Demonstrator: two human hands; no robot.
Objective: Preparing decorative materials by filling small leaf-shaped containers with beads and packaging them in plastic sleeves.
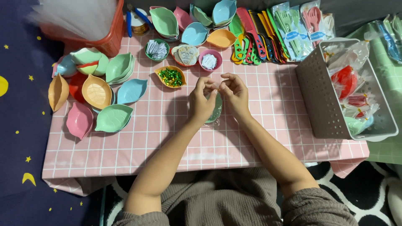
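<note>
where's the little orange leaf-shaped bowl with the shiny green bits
The small orange leaf-shaped bowl of green bits sits left of centre on the pink checked tablecloth, just beyond the left hand.

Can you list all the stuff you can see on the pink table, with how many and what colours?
Green dish: one, in clear wrap, under both hands.
Leaf dishes: many, mixed pastel colours, left and top.
Small bowls: four, holding paper slips, tags and green bits, centre top.
Combs: several, bright colours, top.
Cutlery packs: several, green and pink, top right.
Grey basket: one, right, holding wrapped items.
Red basket: one, top left.
Left hand, right hand: fingertips together above the dish.
</note>
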